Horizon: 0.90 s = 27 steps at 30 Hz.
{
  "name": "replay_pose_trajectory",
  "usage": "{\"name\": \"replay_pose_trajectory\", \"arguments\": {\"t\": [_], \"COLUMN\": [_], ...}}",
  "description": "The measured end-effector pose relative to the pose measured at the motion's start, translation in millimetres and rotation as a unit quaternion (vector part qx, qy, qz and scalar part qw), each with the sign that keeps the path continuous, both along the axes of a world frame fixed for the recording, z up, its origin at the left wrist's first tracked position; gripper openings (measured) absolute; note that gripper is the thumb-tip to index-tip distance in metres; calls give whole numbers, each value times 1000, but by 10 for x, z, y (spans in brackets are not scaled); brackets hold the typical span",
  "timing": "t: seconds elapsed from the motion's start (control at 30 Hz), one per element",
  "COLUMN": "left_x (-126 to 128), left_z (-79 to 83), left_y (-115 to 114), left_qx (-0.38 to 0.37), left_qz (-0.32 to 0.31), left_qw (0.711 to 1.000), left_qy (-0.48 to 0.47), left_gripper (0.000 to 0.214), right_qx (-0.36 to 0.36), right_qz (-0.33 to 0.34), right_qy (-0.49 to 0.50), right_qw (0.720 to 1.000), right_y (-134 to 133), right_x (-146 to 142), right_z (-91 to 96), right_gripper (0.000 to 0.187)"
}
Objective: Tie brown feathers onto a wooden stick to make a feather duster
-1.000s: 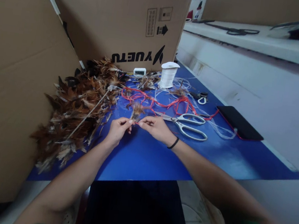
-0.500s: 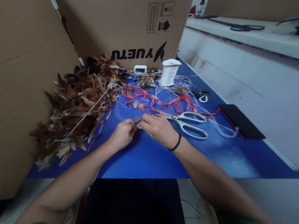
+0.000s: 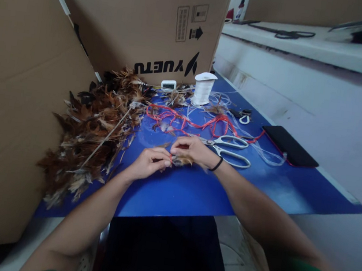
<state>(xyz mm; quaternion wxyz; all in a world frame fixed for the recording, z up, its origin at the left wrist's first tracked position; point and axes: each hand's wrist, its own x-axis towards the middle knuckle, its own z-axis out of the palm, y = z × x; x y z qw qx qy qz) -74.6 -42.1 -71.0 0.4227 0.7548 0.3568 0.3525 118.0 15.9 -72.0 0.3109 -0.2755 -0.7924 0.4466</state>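
Observation:
My left hand (image 3: 148,162) and my right hand (image 3: 193,150) meet over the blue board (image 3: 193,190), both pinched on a small bunch of brown feathers (image 3: 180,159) that lies sideways between them. A bit of red cord shows at the pinch. A black band circles my right wrist. Just beyond my right hand lie white-handled scissors (image 3: 229,148). A tangle of red cord (image 3: 186,119) runs across the board behind my hands. A big heap of brown feathers (image 3: 95,128) with a thin stick through it lies to the left.
Cardboard boxes (image 3: 143,19) wall the left and back. A white spool (image 3: 203,88), a small white timer (image 3: 168,85), clear line, a small clipper (image 3: 243,115) and a black phone (image 3: 289,146) sit on the board. A white ledge with black scissors (image 3: 281,32) rises at right.
The small feather bunch stood upright between my fingertips a second ago. It is now turned sideways and lower, and both hands have shifted slightly nearer to me and closed tighter on it.

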Motion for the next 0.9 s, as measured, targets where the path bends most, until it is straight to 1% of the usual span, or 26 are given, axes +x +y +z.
{"name": "replay_pose_trajectory", "arguments": {"t": [0.07, 0.1, 0.13, 0.2, 0.3, 0.4, 0.5, 0.57, 0.63, 0.7, 0.8, 0.9], "left_x": [4, 6, 8, 9, 6, 1, -6, -17, -29, -35, -25, -3], "left_z": [-5, -17, -34, -73, -123, -151, -169, -181, -188, -186, -175, -184], "left_y": [-2, 0, 4, 20, 55, 88, 110, 120, 123, 114, 84, 55], "left_qx": [-47, -60, -68, -79, -83, -76, -56, -30, 6, 54, 143, 210], "left_qz": [20, 31, 43, 69, 109, 143, 182, 209, 230, 242, 241, 209], "left_qw": [997, 995, 992, 984, 971, 964, 965, 968, 970, 969, 957, 945], "left_qy": [-54, -77, -99, -142, -198, -211, -180, -137, -78, -10, 79, 139], "left_gripper": [23, 23, 23, 21, 16, 15, 19, 22, 23, 21, 15, 17], "right_qx": [-91, -117, -127, -106, -45, -23, -11, 1, 30, 78, 154, 214], "right_qz": [4, 1, -6, -24, -33, -42, -57, -63, -65, -57, -35, -22], "right_qy": [32, 45, 55, 62, 59, 38, 0, -11, -18, -30, -54, -87], "right_qw": [995, 992, 990, 992, 997, 998, 998, 998, 997, 995, 986, 973], "right_y": [-7, -16, -25, -40, -46, -52, -84, -119, -159, -196, -238, -258], "right_x": [-27, -42, -58, -89, -126, -145, -155, -160, -163, -163, -158, -142], "right_z": [-36, -49, -56, -55, -36, -39, -56, -54, -40, -18, 11, 33], "right_gripper": [20, 18, 15, 12, 13, 17, 19, 18, 17, 15, 14, 15]}}
